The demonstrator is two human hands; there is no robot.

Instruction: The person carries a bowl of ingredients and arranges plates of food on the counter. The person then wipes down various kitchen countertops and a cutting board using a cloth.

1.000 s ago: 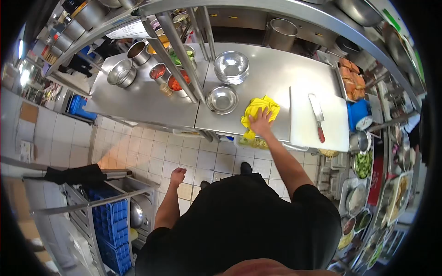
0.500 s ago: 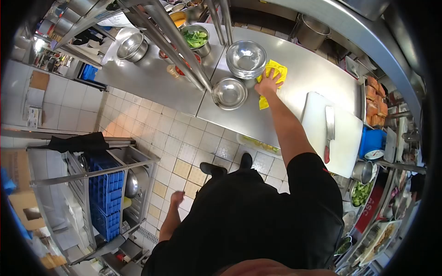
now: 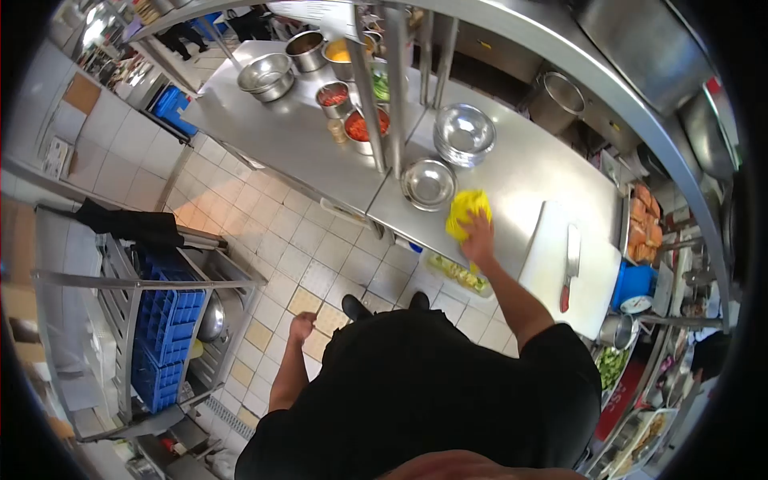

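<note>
My right hand (image 3: pixel 478 234) presses on a bunched yellow cloth (image 3: pixel 466 210) near the front edge of the steel counter (image 3: pixel 512 180). Just left of the cloth is a shallow metal bowl (image 3: pixel 429 185), and behind it stands a stack of metal bowls (image 3: pixel 465 134). To the right, a knife (image 3: pixel 573 260) with a red handle lies on a white cutting board (image 3: pixel 552 276). Away from the counter, my left hand (image 3: pixel 302 327) hangs over the tiled floor, its fingers curled, and whether it holds anything is too small to tell.
Pots of red food (image 3: pixel 366 126) and an empty-looking metal pot (image 3: pixel 266 78) stand on the left counter behind shelf posts (image 3: pixel 395 96). A rack with blue crates (image 3: pixel 172 320) is at the left. A tray of orange-brown pieces (image 3: pixel 644 224) sits at the far right.
The yellow cloth and my right hand have moved back toward the counter's front edge, after being beside the stacked bowls. The camera view has shifted. My left hand still hangs low.
</note>
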